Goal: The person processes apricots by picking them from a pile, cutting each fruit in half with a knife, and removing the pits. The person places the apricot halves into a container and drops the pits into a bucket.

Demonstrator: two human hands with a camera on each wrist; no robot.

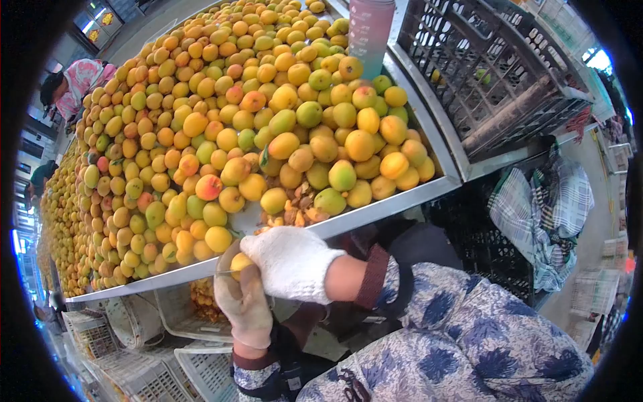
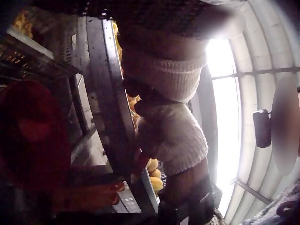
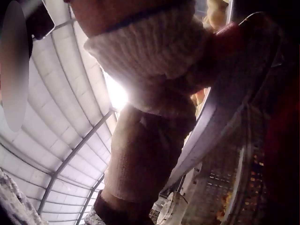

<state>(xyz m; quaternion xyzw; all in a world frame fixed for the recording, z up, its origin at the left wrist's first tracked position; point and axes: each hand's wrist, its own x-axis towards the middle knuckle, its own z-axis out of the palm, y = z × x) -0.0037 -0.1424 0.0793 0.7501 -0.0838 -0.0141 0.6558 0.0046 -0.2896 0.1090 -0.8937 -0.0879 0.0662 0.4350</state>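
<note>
Left hand: the gloved left hand [image 1: 244, 308], low centre of the head view, has its fingers curled round one yellow fruit [image 1: 240, 262], which sits just below the table edge.
Right hand: the gloved right hand [image 1: 291, 261] lies over the fruit from the right with fingers bent; whether it grips the fruit or a tool is hidden.
Fruit: only its top shows between the two gloves.
Wrist views: both are dark and backlit; each shows two gloves pressed together, and the fruit cannot be made out.
Table: a metal table [image 1: 375, 208] bears a heap of fruit [image 1: 228, 120], too many to count.
Far: one black crate [image 1: 489, 67] upper right, one pink bottle [image 1: 370, 30] top centre.
</note>
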